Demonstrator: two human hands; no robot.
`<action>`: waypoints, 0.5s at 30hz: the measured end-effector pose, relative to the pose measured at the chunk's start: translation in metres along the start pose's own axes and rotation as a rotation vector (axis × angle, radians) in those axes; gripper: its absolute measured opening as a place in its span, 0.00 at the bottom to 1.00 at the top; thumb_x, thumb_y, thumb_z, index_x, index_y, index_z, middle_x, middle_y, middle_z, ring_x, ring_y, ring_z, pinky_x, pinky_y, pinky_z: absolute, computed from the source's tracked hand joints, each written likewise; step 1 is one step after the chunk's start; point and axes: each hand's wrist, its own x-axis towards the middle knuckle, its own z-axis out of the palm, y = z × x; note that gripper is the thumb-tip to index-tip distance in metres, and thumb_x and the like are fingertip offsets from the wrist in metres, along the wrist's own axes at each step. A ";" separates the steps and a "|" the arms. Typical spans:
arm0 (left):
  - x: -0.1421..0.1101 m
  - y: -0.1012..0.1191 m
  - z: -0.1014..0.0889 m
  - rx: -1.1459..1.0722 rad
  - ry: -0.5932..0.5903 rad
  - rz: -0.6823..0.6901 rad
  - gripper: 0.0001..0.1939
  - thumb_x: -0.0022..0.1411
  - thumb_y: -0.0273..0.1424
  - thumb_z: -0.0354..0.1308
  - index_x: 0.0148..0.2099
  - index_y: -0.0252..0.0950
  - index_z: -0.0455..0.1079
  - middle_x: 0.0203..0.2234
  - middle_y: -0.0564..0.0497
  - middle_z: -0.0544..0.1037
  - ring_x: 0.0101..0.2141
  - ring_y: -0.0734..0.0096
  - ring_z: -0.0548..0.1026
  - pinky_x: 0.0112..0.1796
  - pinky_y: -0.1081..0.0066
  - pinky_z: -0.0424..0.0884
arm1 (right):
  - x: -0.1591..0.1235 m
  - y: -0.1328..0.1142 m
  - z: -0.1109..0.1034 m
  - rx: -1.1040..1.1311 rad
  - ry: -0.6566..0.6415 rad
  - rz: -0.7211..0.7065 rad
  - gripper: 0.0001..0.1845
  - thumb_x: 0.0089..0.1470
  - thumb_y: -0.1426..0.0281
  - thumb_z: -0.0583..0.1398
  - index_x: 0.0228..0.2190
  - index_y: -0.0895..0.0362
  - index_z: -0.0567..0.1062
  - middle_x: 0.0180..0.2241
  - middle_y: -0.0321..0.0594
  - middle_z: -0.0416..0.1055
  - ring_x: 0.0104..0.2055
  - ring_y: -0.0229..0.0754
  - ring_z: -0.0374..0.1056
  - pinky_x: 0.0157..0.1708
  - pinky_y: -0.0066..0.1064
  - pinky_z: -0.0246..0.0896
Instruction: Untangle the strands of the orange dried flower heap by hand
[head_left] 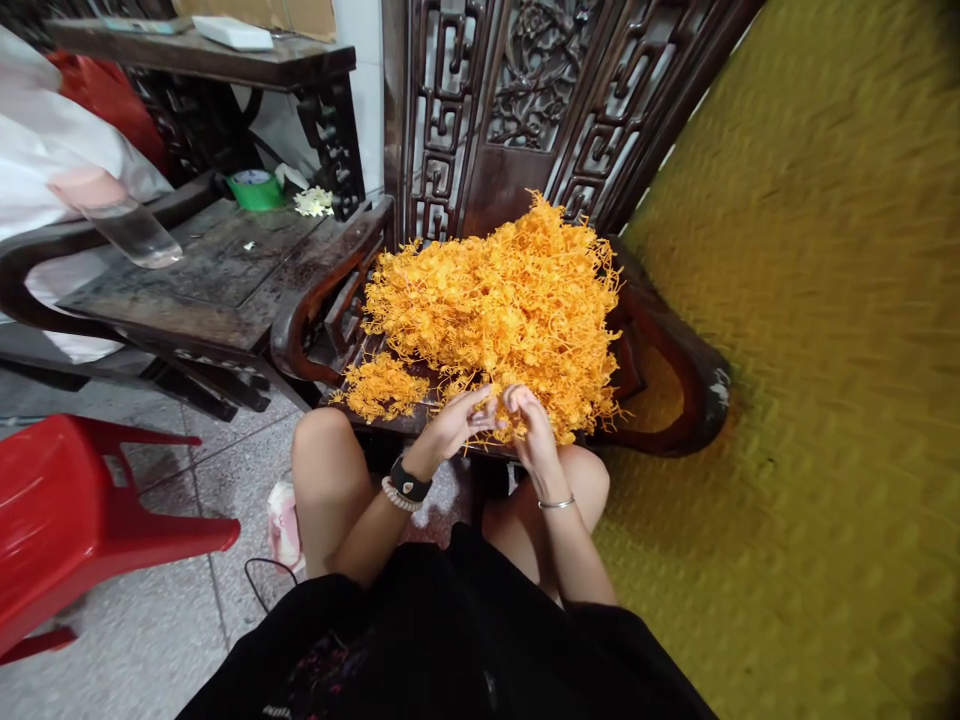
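Observation:
A big heap of orange plastic flower sprigs [495, 300], thin and tangled, covers the seat of a dark carved wooden chair [517, 175]. To its left on the same seat lies a smaller pile of the sprigs [384, 387]. At the heap's front edge, my left hand [457, 422] has its fingers stretched out and apart, pointing to the right. Close beside it, my right hand [534, 425] is curled, its fingertips bent in around what looks like an orange sprig. Orange strands behind and below blur with whatever is between my fingers.
Another wooden chair [202, 280] at left bears a green tape roll [256, 188], pale scraps [313, 202] and a clear bottle [131, 230]. A red plastic stool [60, 520] stands on the left floor. Olive-yellow textured material [810, 400] fills the right side. My knees flank the seat front.

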 end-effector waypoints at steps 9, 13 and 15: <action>-0.008 -0.010 0.002 0.519 0.121 0.231 0.16 0.61 0.46 0.51 0.38 0.37 0.61 0.21 0.58 0.56 0.20 0.79 0.56 0.24 0.75 0.56 | 0.010 0.004 0.000 -0.287 0.071 -0.160 0.13 0.57 0.58 0.55 0.29 0.54 0.71 0.33 0.40 0.68 0.40 0.44 0.66 0.44 0.38 0.60; -0.011 -0.010 0.003 0.975 0.170 0.350 0.15 0.59 0.45 0.54 0.35 0.37 0.62 0.22 0.58 0.61 0.22 0.78 0.59 0.26 0.74 0.56 | 0.014 0.004 0.003 -0.355 0.074 -0.211 0.12 0.58 0.61 0.55 0.29 0.55 0.72 0.33 0.40 0.68 0.38 0.43 0.66 0.42 0.37 0.61; -0.011 -0.010 0.001 1.055 0.157 0.376 0.15 0.62 0.43 0.51 0.33 0.36 0.62 0.21 0.57 0.62 0.22 0.77 0.59 0.26 0.73 0.55 | 0.014 0.004 0.005 -0.379 0.096 -0.221 0.11 0.58 0.62 0.54 0.31 0.55 0.72 0.32 0.40 0.68 0.37 0.43 0.66 0.40 0.36 0.61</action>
